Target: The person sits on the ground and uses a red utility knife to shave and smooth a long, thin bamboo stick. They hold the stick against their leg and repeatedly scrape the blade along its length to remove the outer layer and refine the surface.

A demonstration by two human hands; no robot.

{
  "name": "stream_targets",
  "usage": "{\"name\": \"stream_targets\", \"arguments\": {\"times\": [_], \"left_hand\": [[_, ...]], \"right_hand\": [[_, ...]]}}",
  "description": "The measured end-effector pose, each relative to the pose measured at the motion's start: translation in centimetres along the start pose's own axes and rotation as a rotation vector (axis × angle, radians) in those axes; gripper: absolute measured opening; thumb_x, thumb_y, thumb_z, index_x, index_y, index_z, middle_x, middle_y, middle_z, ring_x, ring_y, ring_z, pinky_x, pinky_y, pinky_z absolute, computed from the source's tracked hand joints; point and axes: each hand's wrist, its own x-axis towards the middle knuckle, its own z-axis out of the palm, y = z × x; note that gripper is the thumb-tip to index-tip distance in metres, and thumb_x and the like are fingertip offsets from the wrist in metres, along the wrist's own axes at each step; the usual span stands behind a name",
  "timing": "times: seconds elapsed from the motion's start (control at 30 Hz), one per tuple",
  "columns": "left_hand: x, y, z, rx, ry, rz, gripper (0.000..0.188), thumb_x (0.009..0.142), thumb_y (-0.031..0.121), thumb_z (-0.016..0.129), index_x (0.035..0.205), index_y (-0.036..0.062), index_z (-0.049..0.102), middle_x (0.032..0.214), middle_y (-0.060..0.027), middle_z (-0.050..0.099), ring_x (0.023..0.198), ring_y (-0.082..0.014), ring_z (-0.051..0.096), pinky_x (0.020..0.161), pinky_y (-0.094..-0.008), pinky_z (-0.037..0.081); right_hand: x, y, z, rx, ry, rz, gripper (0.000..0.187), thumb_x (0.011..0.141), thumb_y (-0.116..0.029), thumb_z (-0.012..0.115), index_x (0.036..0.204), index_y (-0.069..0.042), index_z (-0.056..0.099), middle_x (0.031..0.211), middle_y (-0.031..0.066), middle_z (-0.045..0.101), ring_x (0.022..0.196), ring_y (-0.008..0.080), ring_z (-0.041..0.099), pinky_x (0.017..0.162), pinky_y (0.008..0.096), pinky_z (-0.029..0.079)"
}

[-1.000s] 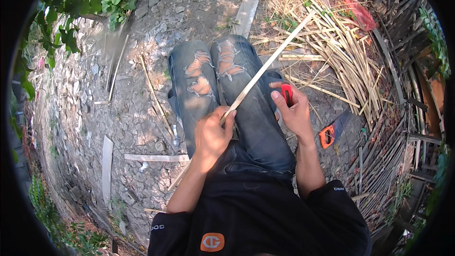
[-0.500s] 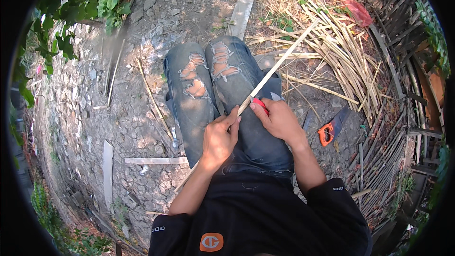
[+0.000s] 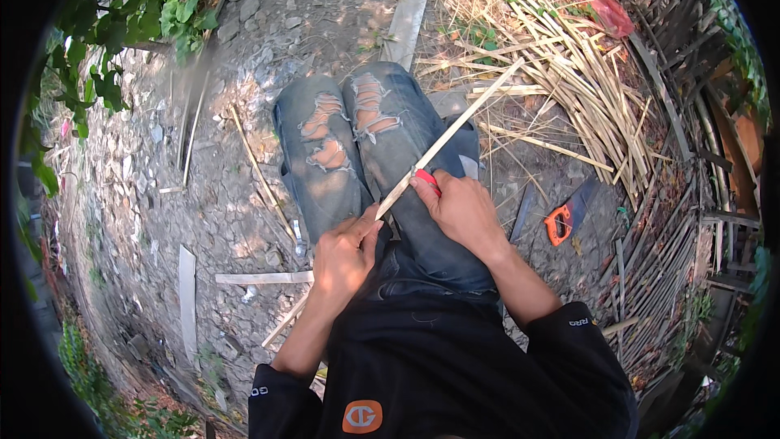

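A long pale wooden strip (image 3: 455,128) lies slantwise across my lap, its far end up toward the right and its near end coming out below my left forearm. My left hand (image 3: 343,254) pinches the strip between thumb and fingers near my thighs. Farther up the strip, my right hand (image 3: 455,207) is closed round a red-handled knife (image 3: 426,181), with the thumb pressed by the strip. Most of the knife's handle is hidden in the fist, and its blade barely shows against the wood.
To the right, a handsaw (image 3: 571,213) with an orange handle lies on the dirt. Beyond it is a large pile of wooden strips (image 3: 585,85), with a red bag (image 3: 605,10) behind. A grey board (image 3: 410,12) lies ahead; stick fencing (image 3: 715,187) borders the right.
My left hand has drawn back toward my body, down and left, pulling the strip with it. My right hand with the knife has shifted slightly the same way.
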Motion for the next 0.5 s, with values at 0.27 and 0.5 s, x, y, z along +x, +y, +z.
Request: {"name": "stream_targets", "arguments": {"times": [0.27,0.5], "left_hand": [[-3.4,-0.1,-5.7,0.115,-0.099,-0.028,0.028,0.092,0.009,0.076,0.119,0.0040,0.075,0.085,-0.0179,0.073,0.068,-0.0360,0.071,0.061,-0.0414,0.055],[-7.8,-3.4,-11.1,0.087,-0.176,-0.179,0.020,0.091,0.008,0.076,0.110,0.0014,0.077,0.077,-0.0173,0.073,0.064,-0.0278,0.074,0.060,-0.0341,0.055]], "right_hand": [[2.2,3.2,-1.3,-0.027,0.087,0.180,0.058,0.103,-0.052,0.057,0.086,0.002,0.070,0.077,0.0306,0.068,0.081,0.0496,0.069,0.072,0.0576,0.053],[6.3,27.2,-7.9,0.004,0.618,0.465,0.078,0.108,-0.061,0.044,0.075,0.008,0.060,0.058,0.0223,0.054,0.059,0.0379,0.057,0.061,0.0497,0.043]]}}
